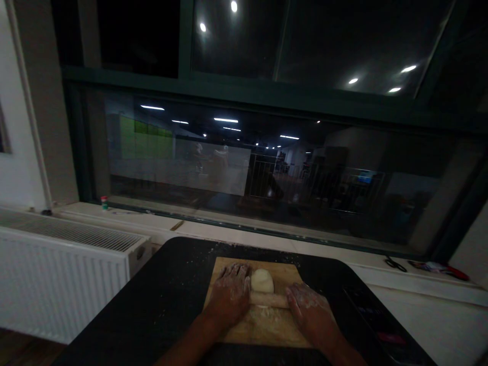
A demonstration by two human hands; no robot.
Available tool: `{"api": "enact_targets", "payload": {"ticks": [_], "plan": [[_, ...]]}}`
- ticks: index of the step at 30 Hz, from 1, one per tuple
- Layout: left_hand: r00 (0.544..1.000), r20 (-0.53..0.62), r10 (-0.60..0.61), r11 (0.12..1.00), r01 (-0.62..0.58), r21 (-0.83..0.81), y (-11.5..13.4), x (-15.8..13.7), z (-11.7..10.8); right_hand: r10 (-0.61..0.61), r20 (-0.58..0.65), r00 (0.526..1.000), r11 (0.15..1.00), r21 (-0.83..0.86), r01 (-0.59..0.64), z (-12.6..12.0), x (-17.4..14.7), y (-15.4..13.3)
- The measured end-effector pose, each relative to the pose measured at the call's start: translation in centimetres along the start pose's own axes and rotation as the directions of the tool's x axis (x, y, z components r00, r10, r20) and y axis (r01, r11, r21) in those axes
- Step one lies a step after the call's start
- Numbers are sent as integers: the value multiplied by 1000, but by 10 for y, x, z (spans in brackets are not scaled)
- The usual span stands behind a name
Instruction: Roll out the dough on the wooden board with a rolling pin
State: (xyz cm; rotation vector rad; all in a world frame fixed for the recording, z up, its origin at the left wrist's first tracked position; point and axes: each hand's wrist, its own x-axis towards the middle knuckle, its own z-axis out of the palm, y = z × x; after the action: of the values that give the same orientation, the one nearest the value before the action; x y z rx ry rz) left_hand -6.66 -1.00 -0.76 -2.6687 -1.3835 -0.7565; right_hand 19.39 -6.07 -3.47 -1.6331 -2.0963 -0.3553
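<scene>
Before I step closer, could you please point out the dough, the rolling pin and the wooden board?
Dough (262, 280): head view, middle of its pale upper surface.
Rolling pin (270, 300): head view, middle of its visible length.
Wooden board (269, 335): head view, uncovered surface toward its near edge.

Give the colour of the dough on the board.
The dough is pale cream; it shows best in the head view.
</scene>
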Motion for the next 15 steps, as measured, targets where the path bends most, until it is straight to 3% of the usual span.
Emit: {"api": "enact_targets", "payload": {"ticks": [4, 8, 12, 15], "plan": [[999, -39, -3, 999, 2, -43, -5, -4, 4, 63, 54, 997, 997, -41, -61, -24, 10, -15], [1000, 13, -19, 998, 18, 55, -12, 4, 6, 81, 111, 990, 976, -210, -57, -42, 61, -12], [999, 34, -30, 988, 24, 151, -13, 13, 1, 8, 176, 984, 975, -221, 31, -29, 104, 5], [994, 96, -42, 988, 27, 149, -8, 19, -2, -42, 213, 976, 978, -190, 84, -8, 107, 20]]}}
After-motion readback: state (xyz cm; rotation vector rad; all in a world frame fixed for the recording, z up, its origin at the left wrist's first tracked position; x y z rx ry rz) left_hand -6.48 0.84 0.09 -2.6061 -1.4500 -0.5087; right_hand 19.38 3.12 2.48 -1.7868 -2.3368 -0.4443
